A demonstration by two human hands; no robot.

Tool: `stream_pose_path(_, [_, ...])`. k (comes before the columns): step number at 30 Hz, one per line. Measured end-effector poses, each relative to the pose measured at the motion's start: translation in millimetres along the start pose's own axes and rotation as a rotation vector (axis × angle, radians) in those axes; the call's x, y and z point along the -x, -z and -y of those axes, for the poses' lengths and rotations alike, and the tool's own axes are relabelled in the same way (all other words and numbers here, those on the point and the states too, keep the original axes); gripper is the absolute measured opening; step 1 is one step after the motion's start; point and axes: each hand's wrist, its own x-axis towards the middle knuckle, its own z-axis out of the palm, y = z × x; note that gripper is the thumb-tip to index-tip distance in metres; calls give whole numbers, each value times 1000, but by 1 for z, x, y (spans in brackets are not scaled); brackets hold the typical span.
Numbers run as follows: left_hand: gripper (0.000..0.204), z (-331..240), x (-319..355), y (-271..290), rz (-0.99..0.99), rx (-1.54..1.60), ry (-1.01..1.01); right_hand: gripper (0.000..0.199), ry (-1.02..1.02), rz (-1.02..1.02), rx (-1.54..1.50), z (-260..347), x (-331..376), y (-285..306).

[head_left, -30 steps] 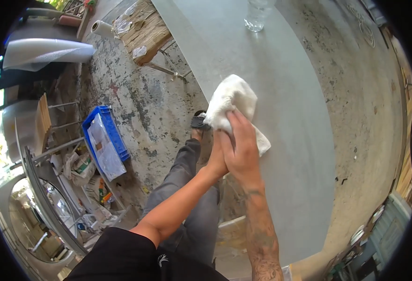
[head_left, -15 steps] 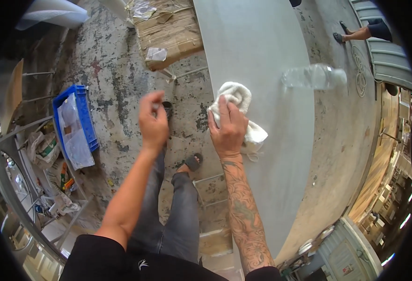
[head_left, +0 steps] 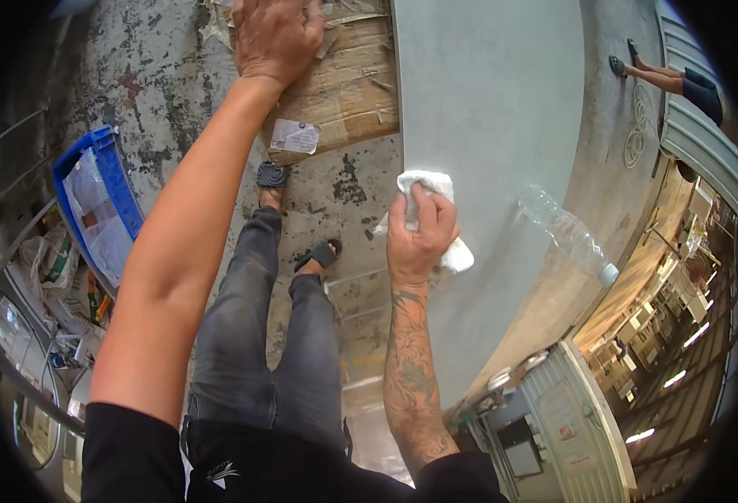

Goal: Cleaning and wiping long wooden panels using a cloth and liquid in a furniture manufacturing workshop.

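Observation:
My right hand [head_left: 423, 233] is closed on a bunched white cloth [head_left: 459, 256], pressing it to a long pale grey panel [head_left: 495, 92] near its left edge. A clear plastic bottle [head_left: 563, 228] with a pale cap is at the panel's right side. It slants with its cap to the lower right; I cannot tell if it stands or lies. My left hand [head_left: 277, 42] reaches far forward over a stack of worn brown cardboard [head_left: 348, 84]. Its fingers are stretched out, the thumb apart; the tips run past the top edge of the picture.
A blue crate [head_left: 109, 159] with clear plastic wrap sits on the stained floor at left, near bags and tools on a metal rack. At the far right, a person's legs [head_left: 658, 77] show beside a coiled hose [head_left: 636, 138]. A pale cabinet [head_left: 583, 427] stands at lower right.
My left hand has swung forward from above the floor to the cardboard. The view has shifted. My right hand still holds the cloth on the panel. The bottle now slants toward the lower right.

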Motion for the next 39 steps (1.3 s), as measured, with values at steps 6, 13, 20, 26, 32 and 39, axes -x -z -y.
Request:
stream_pose_path(6, [39, 1, -7, 2, 120, -99, 70, 15, 239, -18, -38, 12, -33, -18])
stream_pose_path(13, [38, 9, -8, -1, 69, -134, 20, 13, 213, 154, 17, -3, 16, 10])
stream_pose_path(20, [38, 10, -3, -4, 43, -144, -5, 12, 353, 105, 18, 24, -61, -25])
stream_pose_path(26, [37, -1, -6, -3, 55, -157, 38, 13, 254, 141, -1, -28, 52, 27])
stream_pose_path(32, [38, 1, 4, -12, 45, -241, 23, 17, 345, 144, -72, 23, -74, -26])
stream_pose_path(39, [38, 2, 1, -18, 25, -247, 4, 13, 267, 202, 4, -21, 32, 21])
